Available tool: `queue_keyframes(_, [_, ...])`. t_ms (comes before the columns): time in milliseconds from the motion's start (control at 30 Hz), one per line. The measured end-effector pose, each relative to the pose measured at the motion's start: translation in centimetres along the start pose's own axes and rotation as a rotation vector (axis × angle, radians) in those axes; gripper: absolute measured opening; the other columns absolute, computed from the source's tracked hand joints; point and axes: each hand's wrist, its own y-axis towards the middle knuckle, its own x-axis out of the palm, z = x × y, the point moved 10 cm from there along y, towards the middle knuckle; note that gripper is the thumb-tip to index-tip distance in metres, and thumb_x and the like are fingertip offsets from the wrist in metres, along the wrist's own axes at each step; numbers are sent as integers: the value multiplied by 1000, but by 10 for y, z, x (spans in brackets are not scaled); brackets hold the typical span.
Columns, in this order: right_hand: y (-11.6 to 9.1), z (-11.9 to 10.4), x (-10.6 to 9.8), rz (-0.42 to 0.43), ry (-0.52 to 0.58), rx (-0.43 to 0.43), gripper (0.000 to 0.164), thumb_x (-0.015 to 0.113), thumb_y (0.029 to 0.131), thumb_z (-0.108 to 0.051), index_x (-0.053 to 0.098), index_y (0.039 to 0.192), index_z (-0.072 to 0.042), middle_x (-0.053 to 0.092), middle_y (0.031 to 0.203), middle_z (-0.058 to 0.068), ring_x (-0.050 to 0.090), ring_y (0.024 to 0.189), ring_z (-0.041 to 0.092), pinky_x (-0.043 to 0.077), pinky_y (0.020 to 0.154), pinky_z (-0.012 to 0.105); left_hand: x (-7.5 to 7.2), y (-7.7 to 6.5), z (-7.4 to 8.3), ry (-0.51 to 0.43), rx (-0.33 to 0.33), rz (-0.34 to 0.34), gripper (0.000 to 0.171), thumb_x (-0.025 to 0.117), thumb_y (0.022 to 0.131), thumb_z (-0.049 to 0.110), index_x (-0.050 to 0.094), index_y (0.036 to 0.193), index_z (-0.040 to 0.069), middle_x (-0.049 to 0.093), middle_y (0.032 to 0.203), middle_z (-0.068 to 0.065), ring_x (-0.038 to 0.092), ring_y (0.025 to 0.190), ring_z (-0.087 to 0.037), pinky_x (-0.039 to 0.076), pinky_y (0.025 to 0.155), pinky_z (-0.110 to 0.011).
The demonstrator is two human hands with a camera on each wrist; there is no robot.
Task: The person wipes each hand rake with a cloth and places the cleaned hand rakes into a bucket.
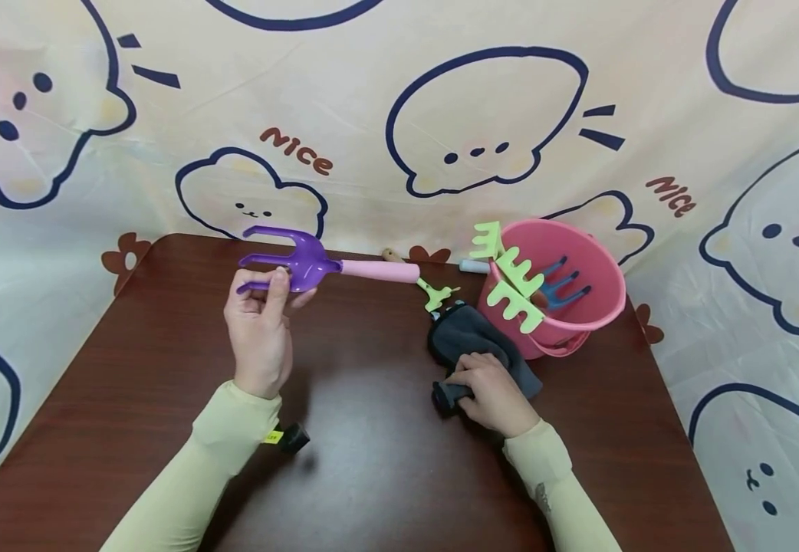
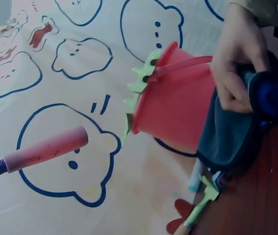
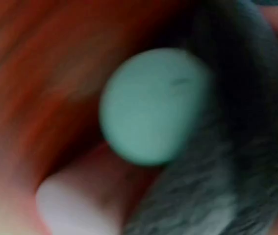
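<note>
My left hand (image 1: 259, 330) pinches a purple toy garden fork (image 1: 310, 264) by its tined head, raised above the table. Its pink handle (image 2: 45, 152) points right in the head view. My right hand (image 1: 494, 392) grips a dark grey cloth pouch (image 1: 478, 337) near its end, low over the table. The left wrist view shows a round opening with blue inside the pouch (image 2: 227, 137) beside my right fingers. Close up in the right wrist view, a blurred mint-green round end (image 3: 151, 107) lies against grey fabric (image 3: 197, 196).
Right of the pouch stands a pink bucket (image 1: 596, 253) with light green toothed pieces (image 1: 513, 307) along its rim and a blue fork (image 1: 568, 287) inside. Behind the pouch lie a small green rake (image 1: 435, 293) and a light blue handle (image 1: 474, 266). A patterned curtain (image 1: 344, 92) closes off the back.
</note>
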Motion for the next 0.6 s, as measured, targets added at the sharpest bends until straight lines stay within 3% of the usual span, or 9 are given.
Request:
queue_keyframes(200, [4,1,8,-26,29,8,31,82,75,0,83,101,-17,62,87,-7,58,87,15,48,96,44,9,-1,-15,40,-79,-34,8,62,103,9,59,106,2,61,114,-16,74,100,-23,62,82,-37])
queue_keyframes(333, [4,1,7,-41,26,27,32,83,76,-2,82,103,-19,64,90,-7,59,90,15,49,98,43,24,-3,-30,46,-125,-65,8,62,103,11,57,99,7,63,114,-13,74,101,-22,62,84,-38])
queue_keyframes(500, [3,1,2,-13,16,31,37,85,75,-2,81,106,-21,65,96,-6,58,100,16,50,96,43,68,2,-54,8,-176,-141,7,62,104,11,58,98,8,63,115,-9,72,103,-22,60,89,-43])
queue_keyframes(600, [3,0,-4,28,-14,25,42,87,73,-3,80,111,-21,66,108,-1,57,116,22,48,103,48,100,5,-68,0,-222,-192,5,60,105,10,57,101,8,61,117,-9,71,105,-22,59,92,-45])
